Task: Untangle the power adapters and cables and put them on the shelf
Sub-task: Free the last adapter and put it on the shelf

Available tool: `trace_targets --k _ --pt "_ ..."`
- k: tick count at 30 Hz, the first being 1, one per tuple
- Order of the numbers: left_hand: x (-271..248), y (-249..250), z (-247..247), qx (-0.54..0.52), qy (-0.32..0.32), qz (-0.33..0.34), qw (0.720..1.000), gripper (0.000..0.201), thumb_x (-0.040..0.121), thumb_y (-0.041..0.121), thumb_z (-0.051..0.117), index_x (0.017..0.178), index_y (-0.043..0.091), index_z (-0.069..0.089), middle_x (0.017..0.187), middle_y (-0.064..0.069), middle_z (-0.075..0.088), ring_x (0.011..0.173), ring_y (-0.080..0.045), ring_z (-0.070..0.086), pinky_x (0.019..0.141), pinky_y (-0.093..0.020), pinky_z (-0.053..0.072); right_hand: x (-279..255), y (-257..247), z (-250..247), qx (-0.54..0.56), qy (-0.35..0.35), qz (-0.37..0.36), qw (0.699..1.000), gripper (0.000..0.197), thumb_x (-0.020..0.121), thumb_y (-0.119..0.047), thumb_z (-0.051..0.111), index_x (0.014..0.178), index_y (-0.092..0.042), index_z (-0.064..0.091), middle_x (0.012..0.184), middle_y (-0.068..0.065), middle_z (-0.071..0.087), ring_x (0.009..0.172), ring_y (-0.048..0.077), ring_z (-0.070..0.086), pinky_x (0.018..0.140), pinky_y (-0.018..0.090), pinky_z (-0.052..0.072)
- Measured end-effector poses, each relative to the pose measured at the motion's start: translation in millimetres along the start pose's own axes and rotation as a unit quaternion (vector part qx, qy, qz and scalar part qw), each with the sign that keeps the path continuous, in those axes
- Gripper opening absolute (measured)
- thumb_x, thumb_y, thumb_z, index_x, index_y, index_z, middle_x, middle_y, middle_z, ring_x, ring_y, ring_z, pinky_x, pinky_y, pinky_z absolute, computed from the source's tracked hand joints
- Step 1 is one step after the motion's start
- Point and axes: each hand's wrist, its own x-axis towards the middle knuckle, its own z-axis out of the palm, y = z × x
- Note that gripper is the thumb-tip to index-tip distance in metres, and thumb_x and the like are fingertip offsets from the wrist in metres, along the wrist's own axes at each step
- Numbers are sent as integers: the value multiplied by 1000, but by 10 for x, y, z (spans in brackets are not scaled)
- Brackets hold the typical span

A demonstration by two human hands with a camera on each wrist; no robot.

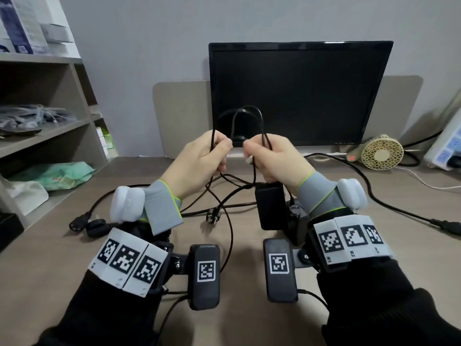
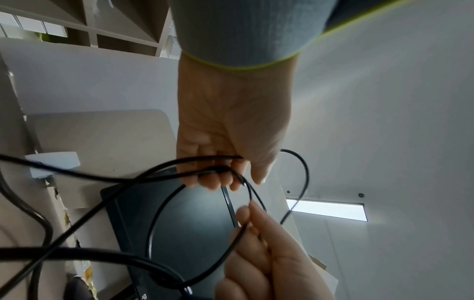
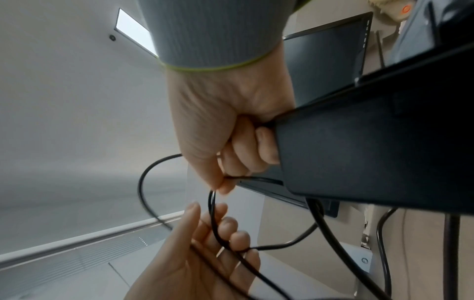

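Head view: both hands are raised above the desk [image 1: 74, 258] in front of a dark monitor [image 1: 299, 93], close together but not touching. Left hand [image 1: 199, 158] has its fingers curled round strands of a thin black cable [image 1: 249, 108], which arches up in a loop between the two hands. Right hand [image 1: 272, 158] pinches the other side of that loop between thumb and forefinger — its lower fingers are closed on the top end of a black power adapter [image 1: 270, 206], which hangs upright below the palm, just above the desk.

Right wrist view: the adapter fills the right side, gripped by curled fingers [image 3: 246, 146].

Below the hands, further black cables cross one another on the desk; a three-pin plug [image 1: 213, 217] lies between the wrists, and a socket connector [image 1: 78, 224] lies to the left. Shelf [image 1: 45, 136] — at far left, holding bagged items. Small fan [image 1: 381, 152] stands at right.
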Motion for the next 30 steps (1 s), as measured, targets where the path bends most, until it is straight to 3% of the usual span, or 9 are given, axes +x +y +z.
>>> trace_targets --k 3,5,9,13,17,20,24,28,30 --pt "0 -75 -67 11 -34 -18 999 24 92 5 46 94 21 65 77 5 67 73 -14 59 71 -37 50 38 24 -132 63 68 26 995 30 93 -16 47 63 -20 48 42 -14 29 34 4 24 37 16 21" --pt "-3 -112 -99 27 -54 -13 998 28 91 9 53 95 30 69 73 7 69 66 -14 51 66 -37 46 35 26 -181 103 68 42 991 28 93 -11 44 66 -17 48 40 -13 28 33 4 21 36 15 18" --pt "-26 -70 -68 12 -50 -16 999 11 85 24 66 92 26 74 85 -23 67 70 -21 53 67 -42 56 14 21 -148 103 34 46 993 26 94 -12 48 69 -15 56 41 -11 26 34 6 19 36 15 16" --pt "-28 -21 -73 19 -2 5 1000 14 86 16 65 90 24 75 67 -3 68 63 -20 58 52 -19 49 -12 -1 -91 72 -11 35 997 16 91 -21 58 78 -13 64 45 -9 27 37 8 20 39 18 17" --pt "-41 10 -33 72 26 28 997 13 85 20 62 81 10 69 57 -10 55 52 -14 45 56 -30 42 -15 -9 22 42 -35 11 998 18 83 -32 70 72 -21 61 46 -12 32 39 7 25 38 19 21" --pt "-50 53 -8 48 11 13 999 13 88 6 52 82 12 63 54 -1 61 44 -12 51 49 -23 45 -1 6 79 -1 -25 0 1000 23 83 -35 70 72 -18 58 39 -15 34 34 4 28 37 14 23" --pt "-76 79 37 9 -29 10 999 15 95 7 45 99 14 58 75 6 69 55 -19 68 52 -15 46 40 23 98 -11 27 0 1000 37 86 -39 64 72 -6 57 40 -14 34 35 5 29 39 14 23" --pt "-100 113 132 1 -99 -9 995 23 98 14 40 116 24 49 104 13 63 68 -15 71 51 -21 45 53 33 127 -9 101 2 995 25 82 -39 69 70 -22 54 50 -18 51 43 -4 45 45 11 31" --pt "-96 108 150 2 -118 -11 993 28 98 19 41 125 27 45 117 10 61 77 -12 71 56 -26 51 55 50 132 -14 111 -10 994 16 83 -34 68 78 -20 60 68 -13 59 60 -1 54 56 19 44"
